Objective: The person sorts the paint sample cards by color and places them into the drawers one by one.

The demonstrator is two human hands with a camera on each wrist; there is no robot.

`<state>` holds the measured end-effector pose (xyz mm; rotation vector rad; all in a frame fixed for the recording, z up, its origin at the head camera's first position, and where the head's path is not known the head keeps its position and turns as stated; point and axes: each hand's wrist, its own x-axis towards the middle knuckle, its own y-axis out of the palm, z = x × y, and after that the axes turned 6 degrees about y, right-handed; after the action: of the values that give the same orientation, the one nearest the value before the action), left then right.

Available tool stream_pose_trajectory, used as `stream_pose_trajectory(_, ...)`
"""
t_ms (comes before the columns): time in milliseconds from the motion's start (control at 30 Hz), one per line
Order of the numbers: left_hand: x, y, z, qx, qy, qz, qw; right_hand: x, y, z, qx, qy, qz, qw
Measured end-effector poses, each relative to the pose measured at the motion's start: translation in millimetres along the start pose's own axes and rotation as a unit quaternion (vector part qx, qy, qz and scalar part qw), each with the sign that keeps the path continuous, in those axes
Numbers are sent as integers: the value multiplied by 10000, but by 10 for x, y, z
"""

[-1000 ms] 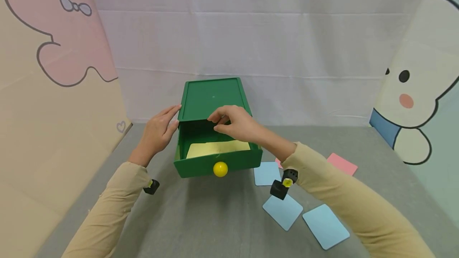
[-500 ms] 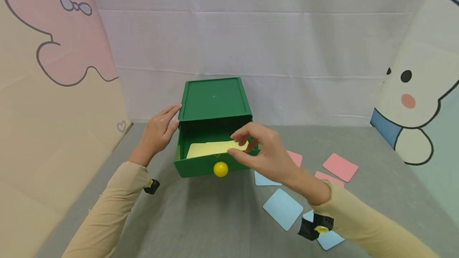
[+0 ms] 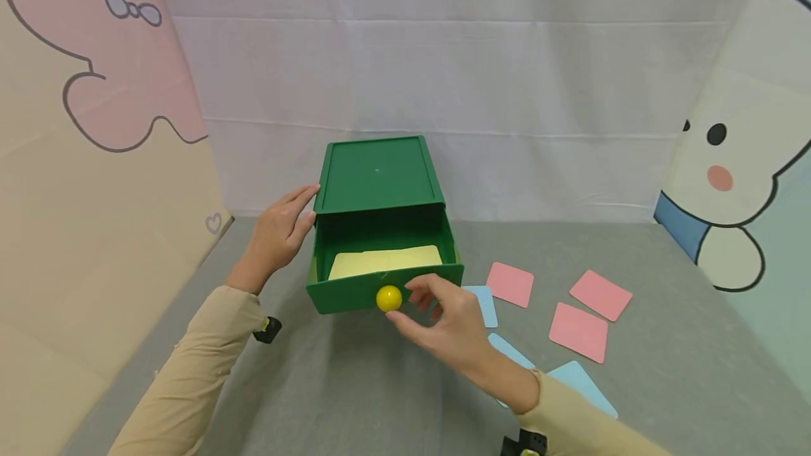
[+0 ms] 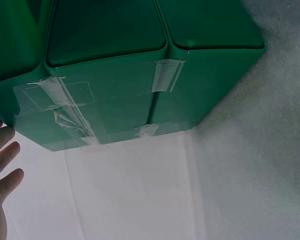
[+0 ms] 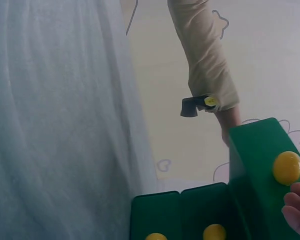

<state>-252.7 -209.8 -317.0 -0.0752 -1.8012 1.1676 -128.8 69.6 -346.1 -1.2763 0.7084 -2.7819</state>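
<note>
A green drawer cabinet (image 3: 380,174) stands ahead of me, its top drawer (image 3: 355,296) pulled out. Inside that drawer lie yellow cards (image 3: 386,261). A round yellow knob (image 3: 389,299) sits on the drawer's front. My right hand (image 3: 453,322) is just right of this knob, thumb and fingers bent to either side of it and seemingly apart from it; nothing is held. On the cabinet's left side my left hand (image 3: 275,234) rests with straight fingers near the top edge. The left wrist view shows its fingers (image 4: 7,155) beside the cabinet wall (image 4: 120,110).
Pink cards (image 3: 578,331) and blue cards (image 3: 586,385) lie on the grey tabletop (image 3: 355,385) to the right, some partly behind my right arm. Lower drawers (image 5: 157,210) with yellow knobs show in the right wrist view. A white cloth (image 3: 443,76) hangs behind the cabinet.
My right hand has come from above the open drawer, out to the right and down to the knob at its front. My left hand has stayed on the cabinet's side.
</note>
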Motion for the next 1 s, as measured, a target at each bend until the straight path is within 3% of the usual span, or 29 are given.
stream_pose_trajectory(200, 1, 6, -6, -52, -5, -75, 10000, -56, 164, -14, -328, 119, -274, 9990)
stream_pose_trajectory(400, -8, 8, -8, -99, -28, -84, 9999, -60, 289, -37, -443, -141, -514, 9976)
stream_pose_trajectory(667, -17, 9, -16, -83, -42, -64, 9999, -69, 329, -59, -435, -321, -617, 9966)
stream_pose_trajectory(1000, -28, 25, -26, -78, -17, -79, 9999, -19, 328, -120, -570, -137, -655, 9961)
